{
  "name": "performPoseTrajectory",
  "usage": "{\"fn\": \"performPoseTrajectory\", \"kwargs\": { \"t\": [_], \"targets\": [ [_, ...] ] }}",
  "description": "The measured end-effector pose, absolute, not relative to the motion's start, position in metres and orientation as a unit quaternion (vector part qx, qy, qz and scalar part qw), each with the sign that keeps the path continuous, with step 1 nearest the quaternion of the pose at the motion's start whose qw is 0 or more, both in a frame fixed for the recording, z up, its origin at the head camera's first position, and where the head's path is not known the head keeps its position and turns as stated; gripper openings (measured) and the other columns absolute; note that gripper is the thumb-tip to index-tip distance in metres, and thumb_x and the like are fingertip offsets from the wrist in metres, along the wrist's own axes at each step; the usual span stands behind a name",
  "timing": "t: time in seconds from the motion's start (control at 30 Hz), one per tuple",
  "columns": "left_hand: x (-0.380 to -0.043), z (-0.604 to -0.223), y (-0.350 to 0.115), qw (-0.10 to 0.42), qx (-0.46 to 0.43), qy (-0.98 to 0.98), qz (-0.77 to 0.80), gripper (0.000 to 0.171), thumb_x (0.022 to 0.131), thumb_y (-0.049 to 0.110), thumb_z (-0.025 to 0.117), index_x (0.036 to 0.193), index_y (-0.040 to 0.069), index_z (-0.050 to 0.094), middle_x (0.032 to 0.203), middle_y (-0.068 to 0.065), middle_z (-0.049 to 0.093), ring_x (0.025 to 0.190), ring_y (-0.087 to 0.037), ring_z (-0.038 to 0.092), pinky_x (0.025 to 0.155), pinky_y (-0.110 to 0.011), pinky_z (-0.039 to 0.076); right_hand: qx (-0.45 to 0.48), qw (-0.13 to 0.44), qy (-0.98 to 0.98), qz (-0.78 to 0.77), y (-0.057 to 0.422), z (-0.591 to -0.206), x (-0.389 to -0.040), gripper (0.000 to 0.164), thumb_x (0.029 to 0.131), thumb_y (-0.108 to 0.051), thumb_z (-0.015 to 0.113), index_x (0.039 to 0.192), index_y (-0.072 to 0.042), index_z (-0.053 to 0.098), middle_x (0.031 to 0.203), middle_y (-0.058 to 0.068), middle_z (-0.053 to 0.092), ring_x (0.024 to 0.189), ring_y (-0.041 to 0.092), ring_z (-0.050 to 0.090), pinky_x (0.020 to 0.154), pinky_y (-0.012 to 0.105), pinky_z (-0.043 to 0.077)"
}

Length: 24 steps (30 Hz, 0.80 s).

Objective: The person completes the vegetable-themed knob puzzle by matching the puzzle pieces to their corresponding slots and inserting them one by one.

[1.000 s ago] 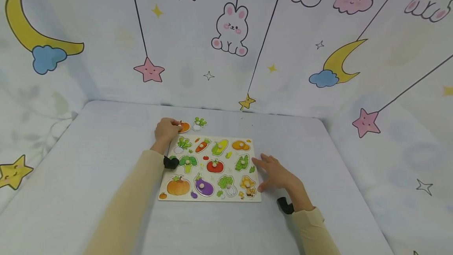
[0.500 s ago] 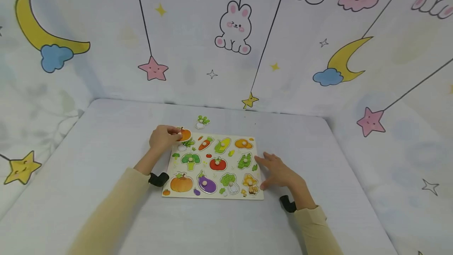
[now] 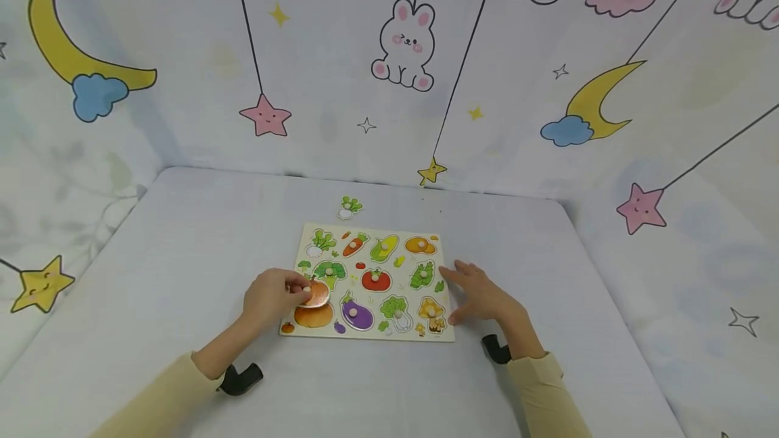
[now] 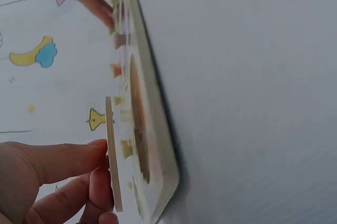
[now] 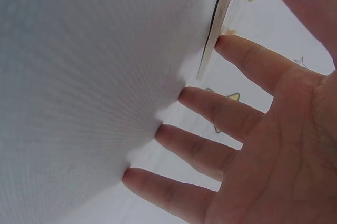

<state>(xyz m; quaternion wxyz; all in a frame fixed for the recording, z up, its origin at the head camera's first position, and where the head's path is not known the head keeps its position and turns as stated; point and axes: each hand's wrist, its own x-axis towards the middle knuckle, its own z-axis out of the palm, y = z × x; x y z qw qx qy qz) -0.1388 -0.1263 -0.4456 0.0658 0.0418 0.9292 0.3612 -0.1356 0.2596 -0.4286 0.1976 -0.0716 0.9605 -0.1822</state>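
My left hand (image 3: 272,299) pinches a pumpkin puzzle piece (image 3: 317,295) by its knob, above the lower left of the vegetable puzzle board (image 3: 379,303). In the left wrist view the piece (image 4: 114,155) shows edge-on, with a gap between it and the board's pumpkin recess (image 4: 139,124). The held piece overlaps the top of the printed pumpkin in the head view. At the board's right edge rests my right hand (image 3: 483,295), fingers spread. Its index fingertip touches the board's side in the right wrist view, and the other fingertips (image 5: 171,132) press on the white cloth.
A turnip puzzle piece (image 3: 349,207) lies on the white-covered table (image 3: 377,384) behind the board. Knobbed pieces such as the eggplant (image 3: 357,314) and tomato (image 3: 376,280) sit in the board. A cartoon-printed backdrop (image 3: 328,53) stands behind the table.
My left hand has lifted the pumpkin piece from behind the board and brought it toward me, over the board's lower left. The right hand has stayed at the board's right edge.
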Motion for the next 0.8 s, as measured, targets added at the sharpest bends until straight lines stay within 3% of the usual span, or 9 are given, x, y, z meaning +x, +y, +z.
{"fn": "performPoseTrajectory", "kwargs": {
  "t": [0.27, 0.8],
  "targets": [
    [-0.116, -0.453, -0.121, 0.066, 0.073, 0.933, 0.345, 0.004, 0.078, 0.011, 0.078, 0.079, 0.009, 0.074, 0.062, 0.005, 0.056, 0.059, -0.01, 0.047, 0.05, -0.02, 0.033, -0.07, 0.202, 0.959, -0.186, 0.258, -0.426, -0.135, 0.097, 0.067, -0.022, 0.089, 0.15, -0.013, 0.04, 0.16, 0.025, 0.022, 0.147, 0.05, 0.013, 0.114, 0.068, 0.021],
    [-0.121, -0.451, -0.114, 0.066, 0.088, 0.943, 0.314, 0.012, 0.076, 0.018, 0.082, 0.08, 0.013, 0.071, 0.061, 0.005, 0.052, 0.062, -0.012, 0.045, 0.054, -0.024, 0.031, -0.064, 0.206, 0.959, -0.182, 0.26, -0.43, -0.138, 0.099, 0.065, -0.023, 0.09, 0.15, -0.014, 0.039, 0.16, 0.024, 0.021, 0.147, 0.051, 0.012, 0.114, 0.068, 0.021]
  ]
}}
